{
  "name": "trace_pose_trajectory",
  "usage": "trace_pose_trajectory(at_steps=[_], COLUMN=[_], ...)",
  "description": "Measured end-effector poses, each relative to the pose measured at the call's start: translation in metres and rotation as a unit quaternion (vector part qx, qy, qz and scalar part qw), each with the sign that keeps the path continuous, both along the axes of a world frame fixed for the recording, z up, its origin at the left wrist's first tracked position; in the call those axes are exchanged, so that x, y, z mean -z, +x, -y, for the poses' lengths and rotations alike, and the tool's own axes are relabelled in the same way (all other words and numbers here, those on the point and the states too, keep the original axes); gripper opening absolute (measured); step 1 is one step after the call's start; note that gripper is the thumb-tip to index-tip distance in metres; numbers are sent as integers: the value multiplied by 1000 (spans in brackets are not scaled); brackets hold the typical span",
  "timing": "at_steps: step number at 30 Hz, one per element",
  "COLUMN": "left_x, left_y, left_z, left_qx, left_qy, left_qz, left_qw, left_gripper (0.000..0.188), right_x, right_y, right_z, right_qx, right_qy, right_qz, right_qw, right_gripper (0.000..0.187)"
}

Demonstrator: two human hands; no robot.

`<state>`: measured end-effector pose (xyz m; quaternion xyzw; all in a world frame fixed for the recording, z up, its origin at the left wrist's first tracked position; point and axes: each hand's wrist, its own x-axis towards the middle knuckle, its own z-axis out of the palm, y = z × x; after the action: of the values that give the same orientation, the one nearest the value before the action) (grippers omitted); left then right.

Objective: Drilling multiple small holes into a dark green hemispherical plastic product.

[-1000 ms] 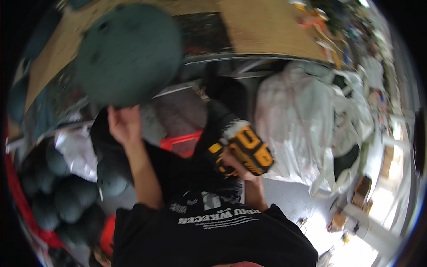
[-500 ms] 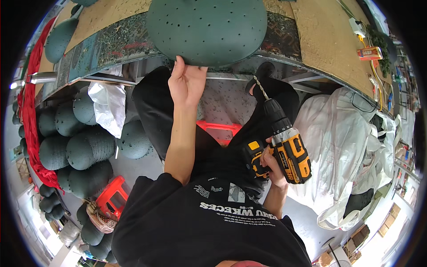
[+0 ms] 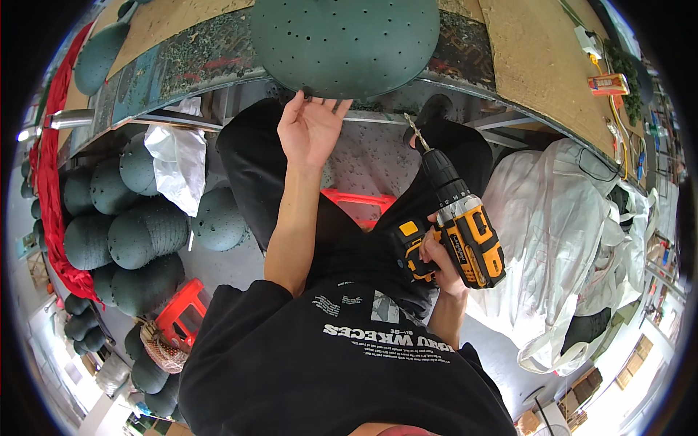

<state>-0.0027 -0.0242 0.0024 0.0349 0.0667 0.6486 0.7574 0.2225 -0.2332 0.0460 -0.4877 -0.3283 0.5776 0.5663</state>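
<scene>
A dark green plastic dome [image 3: 345,51], dotted with small holes, rests at the front edge of the workbench. My left hand [image 3: 311,134] holds its near rim, palm up, with the thumb at the edge and the fingertips partly hidden by the rim. My right hand [image 3: 445,265] is wrapped round the handle of a yellow-and-black cordless drill [image 3: 469,240]. A long twist bit [image 3: 414,131] points up from its chuck, just short of the bench edge and apart from the dome.
Green shavings litter the dark front strip of the workbench [image 3: 211,58]. Several stacked green domes [image 3: 149,236] stand on the floor at left, beside a red plastic stool [image 3: 183,314]. Large white sacks [image 3: 538,240] bulge at right. A red cloth [image 3: 54,189] hangs at far left.
The dome has shifted slightly to the right and away from me, with my left hand following to the right. The drill has moved a little left and up, its bit leaning further left.
</scene>
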Motion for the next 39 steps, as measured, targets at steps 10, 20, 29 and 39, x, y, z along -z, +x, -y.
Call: trace_pose_trajectory(at_steps=[10, 20, 29, 39], left_x=[3, 16, 5, 4], left_y=[1, 7, -18, -43], left_z=[-3, -7, -12, -23], left_qx=[2, -5, -28, -71], left_qy=[6, 1, 11, -33], left_qz=[0, -73, -119, -195], left_qw=[1000, 997, 992, 978], left_gripper=[35, 39, 43, 33], right_x=[2, 1, 0, 1], right_y=[2, 0, -2, -7], right_z=[-3, -5, -5, -7], right_qx=[-31, -30, -26, -33], right_qy=[-4, -7, -13, -8], right_qz=[40, 41, 82, 117], right_qw=[999, 999, 996, 993], right_gripper=[36, 36, 36, 36])
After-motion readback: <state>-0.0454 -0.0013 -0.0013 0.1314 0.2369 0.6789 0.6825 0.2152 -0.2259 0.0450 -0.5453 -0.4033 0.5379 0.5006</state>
